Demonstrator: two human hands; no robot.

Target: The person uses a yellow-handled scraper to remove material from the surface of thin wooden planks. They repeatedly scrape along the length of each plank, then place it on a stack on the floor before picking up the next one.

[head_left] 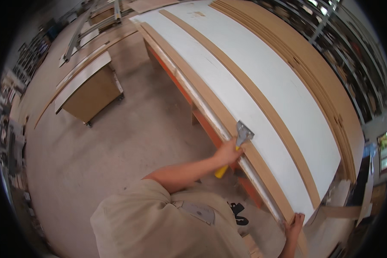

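Observation:
My left hand (228, 153) is closed around the yellow handle of a scraper (244, 132). Its grey flat head rests at the inner edge of a long brown wooden strip (215, 99), which runs along the near edge of a white panel (262, 120). At the strip's near end, my right hand (294, 224) has its fingers curled over the wood and partly hides that end. A second wooden strip (249, 88) lies lengthwise on the panel, apart from both hands.
Several stacked brown strips (303, 66) line the panel's far side. An orange table frame (210, 129) supports the panel. A wheeled cabinet (92, 96) stands on the floor to the left. Loaded shelving (344, 47) runs along the right.

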